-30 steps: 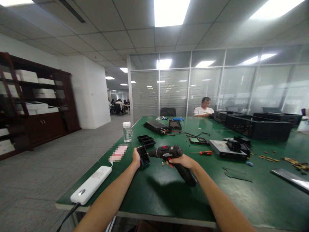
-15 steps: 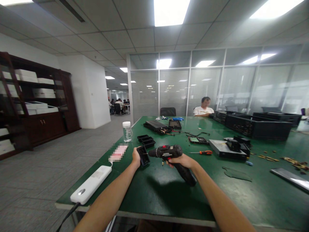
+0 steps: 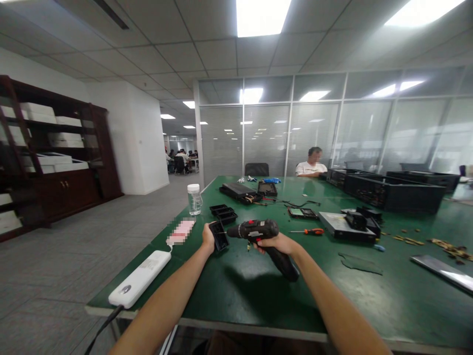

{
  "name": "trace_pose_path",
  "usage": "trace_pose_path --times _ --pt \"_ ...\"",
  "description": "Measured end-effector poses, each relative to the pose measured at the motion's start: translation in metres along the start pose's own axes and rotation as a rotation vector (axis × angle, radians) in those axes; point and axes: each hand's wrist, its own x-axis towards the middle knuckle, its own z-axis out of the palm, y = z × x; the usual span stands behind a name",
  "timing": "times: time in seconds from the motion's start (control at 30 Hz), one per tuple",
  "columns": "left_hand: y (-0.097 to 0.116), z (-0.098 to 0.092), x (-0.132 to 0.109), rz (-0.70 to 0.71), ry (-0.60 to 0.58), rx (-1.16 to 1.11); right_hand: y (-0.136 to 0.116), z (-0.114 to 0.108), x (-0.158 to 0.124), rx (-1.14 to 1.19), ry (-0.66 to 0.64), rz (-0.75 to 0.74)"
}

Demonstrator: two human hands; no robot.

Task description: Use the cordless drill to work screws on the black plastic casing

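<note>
My right hand is wrapped round the grip of a black cordless drill, whose nose points left. In my left hand is a small black plastic box-like part, tilted with its hollow side toward the drill. The drill's bit reaches into or against that part; the exact contact point is too small to make out. Just behind my left hand lie similar black compartmented pieces. Fingers of my left hand behind the part are hidden.
On the green table lie an orange-handled screwdriver, a metal drive-like unit and a white power strip. A clear bottle stands at the left edge. Large black cases and a seated person are at the far right.
The view has shifted very slightly. Both hands, the drill and the black part keep practically the same positions relative to one another.
</note>
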Motion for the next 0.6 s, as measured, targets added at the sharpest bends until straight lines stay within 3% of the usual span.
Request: trace_pose_path --times 0.23,0.6 --pt "-0.0026 -0.0028 0.003 0.053 -0.006 0.059 0.0 0.0007 -0.001 -0.011 0.001 -0.01" --pt "-0.0035 -0.0028 0.0041 0.01 -0.014 0.035 0.0009 0.0015 -0.0005 -0.003 0.013 0.005"
